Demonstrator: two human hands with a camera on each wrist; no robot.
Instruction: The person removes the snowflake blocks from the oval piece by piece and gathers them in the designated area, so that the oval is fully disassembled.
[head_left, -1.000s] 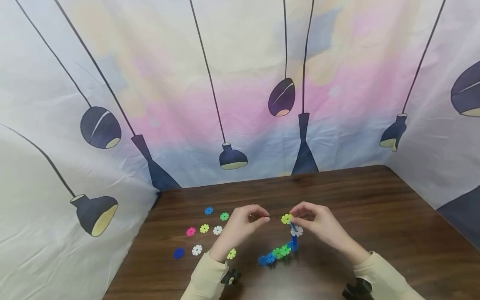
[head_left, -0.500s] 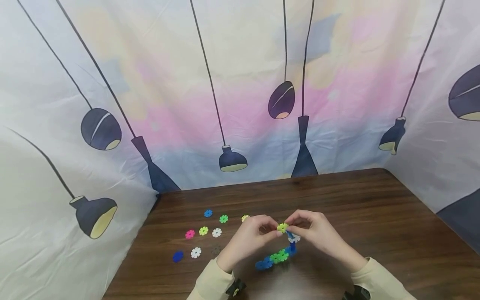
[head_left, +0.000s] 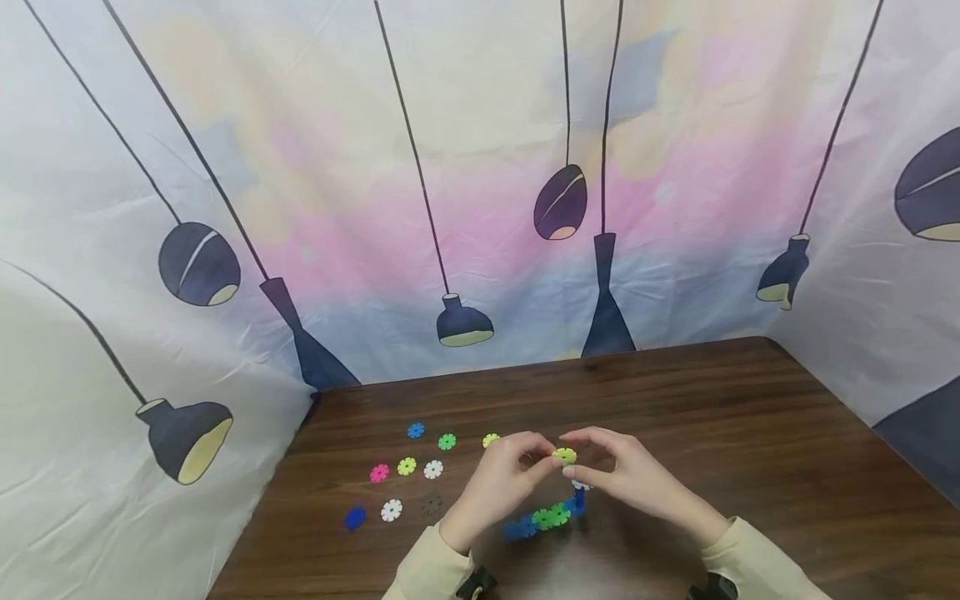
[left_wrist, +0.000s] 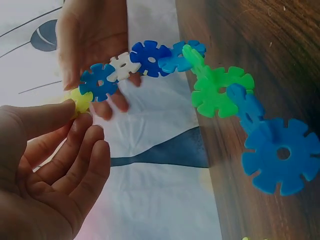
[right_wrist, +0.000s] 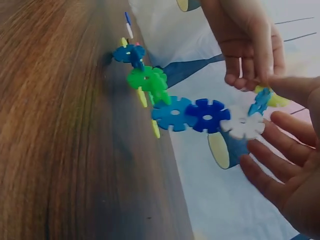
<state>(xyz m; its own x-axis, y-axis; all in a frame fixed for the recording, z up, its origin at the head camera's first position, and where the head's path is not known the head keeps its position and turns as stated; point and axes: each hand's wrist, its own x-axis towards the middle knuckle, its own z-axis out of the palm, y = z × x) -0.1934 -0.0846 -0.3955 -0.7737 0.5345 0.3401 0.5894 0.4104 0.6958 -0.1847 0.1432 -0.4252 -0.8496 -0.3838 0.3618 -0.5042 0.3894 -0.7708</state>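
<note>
My left hand (head_left: 504, 477) pinches a yellow snowflake disc (head_left: 566, 456) between thumb and forefinger. That disc is the top end of a chain of slotted plastic discs. Below it come a blue disc (left_wrist: 98, 82), a white disc (left_wrist: 124, 66), a dark blue disc (left_wrist: 150, 59), then lighter blue, green (left_wrist: 223, 91) and blue discs (left_wrist: 283, 154). The chain hangs down from the pinch toward the table. My right hand (head_left: 639, 473) is around the upper end, thumb and forefinger spread apart beside the yellow and blue discs.
On the left of the brown wooden table (head_left: 712, 400) lie several loose discs, among them a pink disc (head_left: 379, 472), a green disc (head_left: 447, 442), a white disc (head_left: 392, 510) and a dark blue disc (head_left: 356, 517). A printed cloth (head_left: 360, 208) hangs behind the table.
My left hand has moved right to the yellow disc and pinched it. My right thumb and forefinger, earlier pinching at that end, have parted. The chain has shifted slightly left.
</note>
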